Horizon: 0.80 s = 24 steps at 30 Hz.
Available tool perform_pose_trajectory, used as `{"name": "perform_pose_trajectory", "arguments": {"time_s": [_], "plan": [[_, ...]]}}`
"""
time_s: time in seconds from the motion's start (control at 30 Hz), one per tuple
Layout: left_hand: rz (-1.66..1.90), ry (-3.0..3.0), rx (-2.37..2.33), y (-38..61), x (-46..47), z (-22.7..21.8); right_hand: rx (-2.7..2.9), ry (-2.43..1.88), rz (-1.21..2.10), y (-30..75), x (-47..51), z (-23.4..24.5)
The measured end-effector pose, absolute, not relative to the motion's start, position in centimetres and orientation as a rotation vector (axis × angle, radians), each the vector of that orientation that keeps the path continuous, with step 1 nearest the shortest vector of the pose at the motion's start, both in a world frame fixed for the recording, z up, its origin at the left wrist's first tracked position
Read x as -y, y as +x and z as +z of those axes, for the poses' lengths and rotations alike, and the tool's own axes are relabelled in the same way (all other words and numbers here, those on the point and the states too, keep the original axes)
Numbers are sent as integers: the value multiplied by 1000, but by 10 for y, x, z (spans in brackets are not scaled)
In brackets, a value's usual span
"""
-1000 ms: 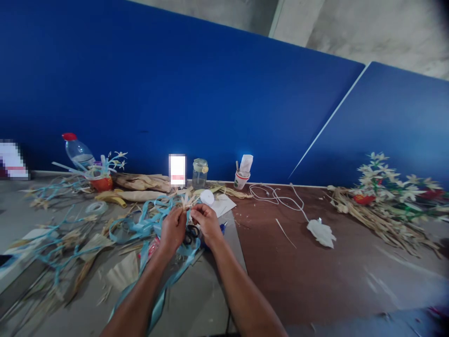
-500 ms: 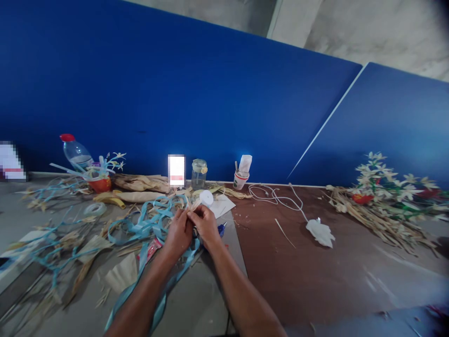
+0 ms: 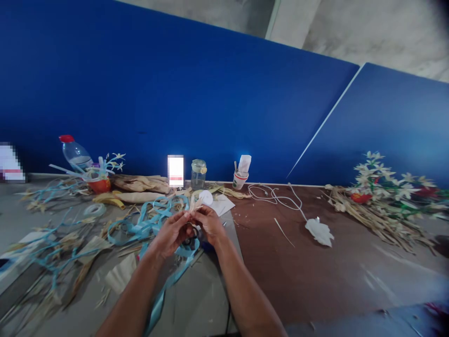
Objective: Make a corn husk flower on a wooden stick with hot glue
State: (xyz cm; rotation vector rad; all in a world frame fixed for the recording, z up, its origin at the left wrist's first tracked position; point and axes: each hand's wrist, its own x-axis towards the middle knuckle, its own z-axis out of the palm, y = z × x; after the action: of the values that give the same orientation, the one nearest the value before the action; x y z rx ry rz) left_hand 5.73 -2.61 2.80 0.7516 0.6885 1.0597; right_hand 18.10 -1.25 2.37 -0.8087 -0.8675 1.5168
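Both forearms rise from the bottom edge and converge just left of centre frame, where the left hand [image 3: 170,232], palm half-turned upward with fingers curled, meets the right hand [image 3: 210,223], knuckles toward the camera. Each grip is pinched narrow on a pale husk strip [image 3: 193,204] held just above the surface [image 3: 308,271], over loops of blue ribbon [image 3: 147,223]. The strip's lower end is hidden behind the fingertips, a dark object [image 3: 190,242] beneath the hands is mostly covered (its kind cannot be told), and both elbows are cut off.
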Motion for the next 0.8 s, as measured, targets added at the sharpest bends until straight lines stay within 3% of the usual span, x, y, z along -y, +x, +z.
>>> {"name": "perform_pose_trajectory", "arguments": {"time_s": [0.5, 0.8], "plan": [[1158, 693, -748, 59, 24, 26, 874, -758, 1592, 183, 13, 22], [1223, 803, -833, 66, 26, 27, 785, -867, 1402, 183, 7, 22]]}}
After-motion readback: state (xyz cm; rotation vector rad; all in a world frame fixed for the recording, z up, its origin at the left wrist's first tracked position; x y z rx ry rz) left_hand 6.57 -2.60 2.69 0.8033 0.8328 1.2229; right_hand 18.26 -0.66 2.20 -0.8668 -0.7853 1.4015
